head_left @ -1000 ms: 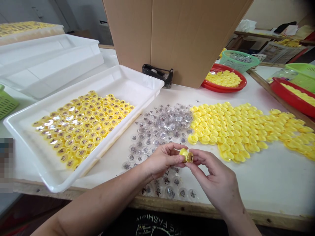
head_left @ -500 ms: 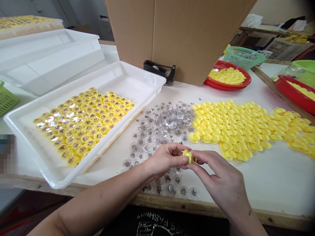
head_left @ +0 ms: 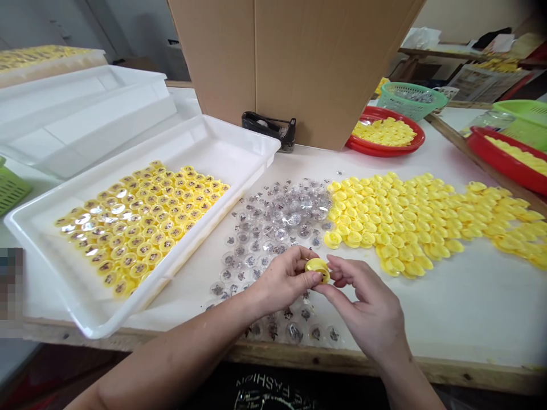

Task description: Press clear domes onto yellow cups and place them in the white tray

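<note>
My left hand (head_left: 284,280) pinches a small round yellow plastic cap (head_left: 317,267) between thumb and fingers, just above the table. Around the cap's right and lower edge, my right hand (head_left: 368,304) has its thumb and fingertips closed in. Its middle is partly covered by fingers, so what lies inside it is unclear. Beneath and behind my hands spread many clear round discs (head_left: 280,233) with dark printed figures. To their right lies a broad layer of similar yellow caps (head_left: 399,210).
On the left, a white tray (head_left: 239,149) holds rows of yellow pieces with printed clear faces. A black tape dispenser (head_left: 271,130) stands before a large cardboard box (head_left: 294,62). Red bowls (head_left: 387,149) of yellow pieces and a green basket (head_left: 410,105) sit at the back right.
The yellow cap has turned in my fingers and shows a wider, rounder side. My right fingers have loosened slightly and shifted around its edge. The whole view has moved a little.
</note>
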Demonstrator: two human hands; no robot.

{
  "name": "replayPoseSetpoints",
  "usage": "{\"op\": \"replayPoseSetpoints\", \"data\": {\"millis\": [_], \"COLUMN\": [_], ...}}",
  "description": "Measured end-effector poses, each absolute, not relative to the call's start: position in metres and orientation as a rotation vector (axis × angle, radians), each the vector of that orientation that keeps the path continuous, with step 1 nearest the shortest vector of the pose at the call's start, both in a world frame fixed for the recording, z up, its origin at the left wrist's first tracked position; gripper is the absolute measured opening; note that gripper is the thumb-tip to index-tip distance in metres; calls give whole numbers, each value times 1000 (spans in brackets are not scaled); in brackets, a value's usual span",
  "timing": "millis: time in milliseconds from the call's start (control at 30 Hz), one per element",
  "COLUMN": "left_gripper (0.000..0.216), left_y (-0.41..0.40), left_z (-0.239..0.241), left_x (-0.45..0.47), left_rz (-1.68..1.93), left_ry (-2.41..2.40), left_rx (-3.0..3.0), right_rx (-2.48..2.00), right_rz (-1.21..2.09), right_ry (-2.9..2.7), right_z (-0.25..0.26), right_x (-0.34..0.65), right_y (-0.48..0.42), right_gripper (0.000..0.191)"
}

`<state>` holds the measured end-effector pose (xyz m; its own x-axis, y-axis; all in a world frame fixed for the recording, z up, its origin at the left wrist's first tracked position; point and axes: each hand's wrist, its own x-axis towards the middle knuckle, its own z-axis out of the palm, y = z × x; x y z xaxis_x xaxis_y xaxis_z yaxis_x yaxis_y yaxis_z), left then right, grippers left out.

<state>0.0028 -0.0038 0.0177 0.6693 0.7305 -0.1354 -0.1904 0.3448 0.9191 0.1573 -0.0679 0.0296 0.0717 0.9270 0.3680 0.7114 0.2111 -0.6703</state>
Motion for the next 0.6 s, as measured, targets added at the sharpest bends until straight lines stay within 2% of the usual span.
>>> {"op": "replayPoseSetpoints", "data": {"millis": [67, 167, 367, 600], "left_gripper": [33, 28, 18, 25], "left_y": [-4, -3, -3, 14], "left_z": [17, 16, 27, 44], "left_x": [2, 0, -3, -8], "left_rz": [673, 716, 727, 675], "left_ry": [646, 703, 921, 962], "left_rx": [1140, 1318, 1710, 1583], "right_rx": [-1550, -1522, -1525, -1541], "right_rz": [554, 769, 749, 851], "right_ry": [-1535, -1448, -1417, -1199], "right_z": [25, 20, 16, -2], "right_x": [162, 164, 153, 166], "right_y": [-67, -66, -68, -59], "right_gripper": [34, 23, 18, 34]}}
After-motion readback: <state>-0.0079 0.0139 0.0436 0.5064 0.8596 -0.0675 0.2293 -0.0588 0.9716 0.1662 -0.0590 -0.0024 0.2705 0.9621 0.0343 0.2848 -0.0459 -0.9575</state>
